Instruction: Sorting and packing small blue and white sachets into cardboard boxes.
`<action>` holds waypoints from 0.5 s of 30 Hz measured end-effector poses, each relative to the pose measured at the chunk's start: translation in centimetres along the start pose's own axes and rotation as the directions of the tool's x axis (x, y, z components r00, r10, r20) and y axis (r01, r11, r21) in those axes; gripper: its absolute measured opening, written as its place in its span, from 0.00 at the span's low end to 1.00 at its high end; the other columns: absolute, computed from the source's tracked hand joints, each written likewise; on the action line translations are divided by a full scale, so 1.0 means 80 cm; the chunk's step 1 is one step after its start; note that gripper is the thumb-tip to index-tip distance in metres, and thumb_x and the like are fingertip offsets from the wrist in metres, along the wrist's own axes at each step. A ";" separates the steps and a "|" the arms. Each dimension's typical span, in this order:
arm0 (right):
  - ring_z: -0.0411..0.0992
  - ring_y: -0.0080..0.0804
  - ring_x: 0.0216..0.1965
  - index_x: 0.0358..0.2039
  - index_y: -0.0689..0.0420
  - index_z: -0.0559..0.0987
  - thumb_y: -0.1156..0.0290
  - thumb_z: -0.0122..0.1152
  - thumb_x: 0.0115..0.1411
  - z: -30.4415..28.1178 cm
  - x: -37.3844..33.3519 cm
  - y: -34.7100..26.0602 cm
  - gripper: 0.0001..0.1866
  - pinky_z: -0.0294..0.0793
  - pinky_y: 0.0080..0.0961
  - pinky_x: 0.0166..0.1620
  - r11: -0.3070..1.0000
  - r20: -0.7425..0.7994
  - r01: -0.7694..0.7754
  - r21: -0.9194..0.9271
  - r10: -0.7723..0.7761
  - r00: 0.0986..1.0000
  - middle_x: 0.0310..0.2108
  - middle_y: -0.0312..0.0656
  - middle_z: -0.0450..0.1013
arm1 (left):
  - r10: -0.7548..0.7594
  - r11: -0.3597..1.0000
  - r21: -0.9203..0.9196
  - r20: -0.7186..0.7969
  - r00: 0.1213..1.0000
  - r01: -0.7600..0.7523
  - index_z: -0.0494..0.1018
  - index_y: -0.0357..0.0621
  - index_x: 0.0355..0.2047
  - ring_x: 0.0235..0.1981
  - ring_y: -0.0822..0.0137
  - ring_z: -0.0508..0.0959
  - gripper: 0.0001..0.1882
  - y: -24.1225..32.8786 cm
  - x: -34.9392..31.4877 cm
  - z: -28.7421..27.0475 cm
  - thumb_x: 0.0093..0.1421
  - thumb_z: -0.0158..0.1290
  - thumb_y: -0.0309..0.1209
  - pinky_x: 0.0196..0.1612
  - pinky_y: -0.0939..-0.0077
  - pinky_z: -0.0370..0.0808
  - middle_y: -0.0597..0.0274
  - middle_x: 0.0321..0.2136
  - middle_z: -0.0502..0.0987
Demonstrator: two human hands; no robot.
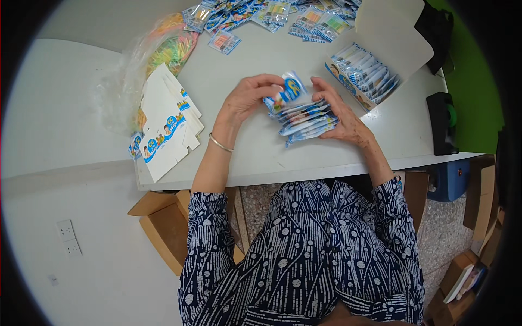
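My left hand [250,96] pinches one small blue-and-white packet [292,87] between thumb and fingers, over the far end of a row of similar packets. That row of packets [305,120] stands on edge, packed face to face on the white table [250,163]. Along its right side my right hand [343,117] is curled, its fingers against the packets and partly hidden by them. Beyond that hand, an open white-and-blue carton [363,81] holds a row of the same packets on edge, its lid raised.
Loose packets [321,24] lie heaped at the table's far edge. At the left, flat unfolded cartons [169,127] rest beside a clear plastic bag [168,54] of colourful pieces. A black tape dispenser [441,124] stands at the right edge. Brown cardboard boxes [166,233] sit below the table.
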State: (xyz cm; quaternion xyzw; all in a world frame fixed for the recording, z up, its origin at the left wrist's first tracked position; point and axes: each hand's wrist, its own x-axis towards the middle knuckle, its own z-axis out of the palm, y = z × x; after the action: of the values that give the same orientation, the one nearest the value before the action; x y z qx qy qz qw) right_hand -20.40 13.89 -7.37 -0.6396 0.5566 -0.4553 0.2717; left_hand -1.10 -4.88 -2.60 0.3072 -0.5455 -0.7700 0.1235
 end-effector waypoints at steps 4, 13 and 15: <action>0.53 0.51 0.67 0.46 0.48 0.69 0.44 0.76 0.33 0.002 0.005 0.003 0.42 0.52 0.44 0.68 1.000 0.060 -0.010 0.014 0.009 0.998 0.68 0.49 0.52 | -0.022 0.999 -0.029 0.056 0.998 0.023 0.76 0.35 0.46 0.41 0.72 0.78 0.15 0.005 0.005 -0.020 0.58 0.58 0.22 0.47 0.77 0.76 0.61 0.39 0.79; 0.58 0.49 0.64 0.49 0.50 0.65 0.59 0.76 0.32 0.004 0.001 -0.002 0.42 0.57 0.40 0.66 0.999 0.009 -0.041 -0.011 0.041 0.999 0.66 0.48 0.56 | 0.016 0.933 0.354 0.140 0.990 -0.065 0.78 0.37 0.43 0.38 0.73 0.77 0.12 -0.013 0.003 0.007 0.59 0.56 0.25 0.43 0.80 0.74 0.63 0.42 0.78; 0.57 0.49 0.65 0.51 0.52 0.64 0.49 0.76 0.30 0.001 0.005 -0.002 0.47 0.56 0.41 0.67 0.994 0.035 -0.088 0.057 0.086 0.996 0.66 0.49 0.56 | 0.077 0.916 0.382 0.127 0.989 -0.120 0.79 0.37 0.41 0.39 0.74 0.76 0.11 -0.016 -0.005 0.015 0.60 0.56 0.28 0.45 0.80 0.72 0.62 0.42 0.78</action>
State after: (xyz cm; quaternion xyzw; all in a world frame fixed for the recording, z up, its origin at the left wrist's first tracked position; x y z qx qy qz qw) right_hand -20.27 13.56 -7.12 -0.6139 0.5657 -0.4488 0.3189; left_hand -1.33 -3.27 -3.36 0.2550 -0.7080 -0.6550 0.0686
